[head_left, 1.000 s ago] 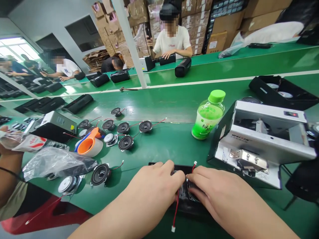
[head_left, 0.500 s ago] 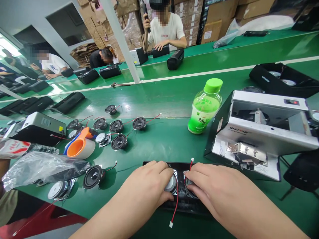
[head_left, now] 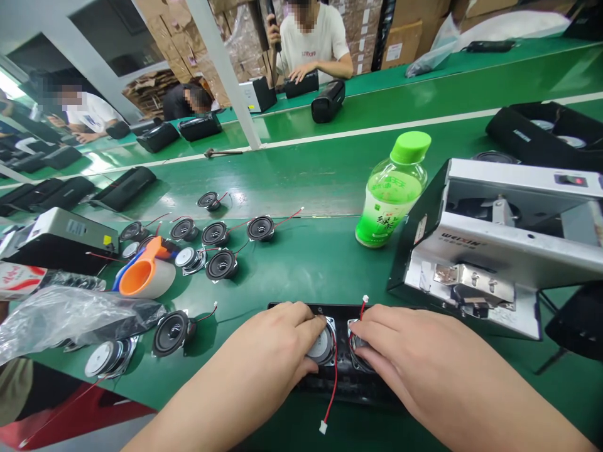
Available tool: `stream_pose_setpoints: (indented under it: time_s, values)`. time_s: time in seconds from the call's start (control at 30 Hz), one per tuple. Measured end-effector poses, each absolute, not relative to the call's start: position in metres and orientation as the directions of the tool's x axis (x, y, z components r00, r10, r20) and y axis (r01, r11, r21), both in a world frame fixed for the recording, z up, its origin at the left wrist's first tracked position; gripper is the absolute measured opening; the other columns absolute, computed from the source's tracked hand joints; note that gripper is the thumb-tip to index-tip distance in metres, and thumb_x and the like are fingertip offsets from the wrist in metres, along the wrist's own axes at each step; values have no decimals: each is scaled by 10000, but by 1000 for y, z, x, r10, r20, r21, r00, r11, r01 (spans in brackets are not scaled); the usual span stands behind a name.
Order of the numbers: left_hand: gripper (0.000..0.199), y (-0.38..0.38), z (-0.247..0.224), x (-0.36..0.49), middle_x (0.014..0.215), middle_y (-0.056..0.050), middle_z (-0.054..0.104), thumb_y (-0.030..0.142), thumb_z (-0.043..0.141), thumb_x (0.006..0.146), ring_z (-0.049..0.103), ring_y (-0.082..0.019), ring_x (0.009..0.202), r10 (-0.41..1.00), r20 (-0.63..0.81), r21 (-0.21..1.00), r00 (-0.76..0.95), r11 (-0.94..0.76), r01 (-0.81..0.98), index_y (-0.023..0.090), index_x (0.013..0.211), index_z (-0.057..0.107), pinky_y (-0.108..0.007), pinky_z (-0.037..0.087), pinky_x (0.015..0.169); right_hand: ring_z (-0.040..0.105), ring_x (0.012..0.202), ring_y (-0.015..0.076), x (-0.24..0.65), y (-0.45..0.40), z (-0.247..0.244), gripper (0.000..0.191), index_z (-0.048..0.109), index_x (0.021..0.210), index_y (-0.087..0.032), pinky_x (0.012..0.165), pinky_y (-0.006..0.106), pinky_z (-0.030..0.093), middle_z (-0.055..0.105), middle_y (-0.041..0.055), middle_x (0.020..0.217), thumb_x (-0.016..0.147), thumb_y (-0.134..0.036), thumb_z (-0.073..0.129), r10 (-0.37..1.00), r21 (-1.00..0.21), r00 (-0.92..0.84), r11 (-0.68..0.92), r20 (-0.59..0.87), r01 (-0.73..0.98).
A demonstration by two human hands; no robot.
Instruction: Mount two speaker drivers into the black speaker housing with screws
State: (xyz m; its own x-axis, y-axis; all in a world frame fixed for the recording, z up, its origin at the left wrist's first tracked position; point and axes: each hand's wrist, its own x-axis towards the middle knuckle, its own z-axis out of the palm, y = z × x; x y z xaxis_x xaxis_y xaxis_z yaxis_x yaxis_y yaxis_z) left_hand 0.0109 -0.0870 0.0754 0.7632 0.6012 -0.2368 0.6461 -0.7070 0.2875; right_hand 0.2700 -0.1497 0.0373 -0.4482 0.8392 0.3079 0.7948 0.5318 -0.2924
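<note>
A long black housing [head_left: 346,384] lies on the green table in front of me. My left hand [head_left: 287,342] is wrapped round a round silver-backed speaker [head_left: 323,345] set in the housing. Just to the right, my right hand [head_left: 393,348] grips a second speaker [head_left: 357,344], which its fingers mostly cover. A red wire [head_left: 335,389] with a white plug runs from the left speaker toward me. Another short red wire with a white plug [head_left: 365,299] points up beside my right fingers.
A green-capped bottle [head_left: 389,194] and a silver machine [head_left: 499,245] stand behind at the right. Several loose speakers [head_left: 221,263], an orange-and-white tape roll [head_left: 146,276] and a plastic bag [head_left: 70,314] lie at the left. Across the belt, a person [head_left: 313,47] touches a black box.
The view has shifted slightly, and the bottle and machine now appear a little farther right. Both hands stay on the same two speakers.
</note>
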Motion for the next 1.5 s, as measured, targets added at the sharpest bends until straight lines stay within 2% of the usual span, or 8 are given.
stream_pose_setpoints:
  time_s: [0.23,0.4,0.63,0.73,1.0,1.2,1.5]
  values:
    - [442,-83,75,6,1348,-74,720,200,773,1022,740,-312,1167,589,-279,353,758,-672,651,286,1441,662,-517,655,1005,705,770,201,271,-154,37,258,749,1101,-266,624,390,457,753,13,965,1095,-169,510,844,-291,-455,528,285,798]
    - [420,-85,70,3,1325,-81,738,253,847,984,755,-323,1149,600,-220,350,769,-688,636,257,1377,698,-512,670,971,731,816,215,271,-154,37,292,733,1172,-266,600,404,453,768,10,1020,1054,-114,513,831,-252,-472,544,295,800]
    - [464,-85,63,3,1317,-92,767,272,916,927,782,-320,1120,595,-113,363,796,-721,591,236,1350,728,-474,690,927,767,873,242,270,-151,39,272,725,1199,-245,558,409,403,782,36,1053,1054,-127,527,828,-242,-473,546,300,802]
    - [462,-85,63,4,1301,-93,775,252,931,909,790,-321,1112,596,-110,352,795,-725,592,227,1327,738,-463,696,903,751,840,234,271,-152,39,231,722,1191,-254,571,413,419,770,18,1030,1067,-150,556,833,-252,-464,539,301,804]
    - [486,-85,64,5,1307,-109,789,230,955,875,801,-328,1093,576,-61,349,815,-753,558,205,1314,747,-481,710,912,755,901,254,274,-155,37,218,723,1199,-243,642,446,482,767,21,1057,1046,-141,607,827,-227,-487,550,282,804]
    - [487,-85,64,9,1299,-131,807,191,969,844,814,-344,1078,560,-51,336,827,-770,542,180,1285,762,-484,723,879,761,925,251,274,-152,39,227,697,1244,-248,619,432,484,780,6,1088,1047,-154,634,825,-263,-491,558,281,787]
    - [486,-84,68,9,1277,-97,802,196,913,906,799,-330,1092,541,-81,339,837,-775,534,182,1364,751,-507,709,943,723,799,203,276,-151,40,168,699,1193,-282,661,416,495,741,-30,988,1093,-206,588,839,-307,-471,540,273,784]
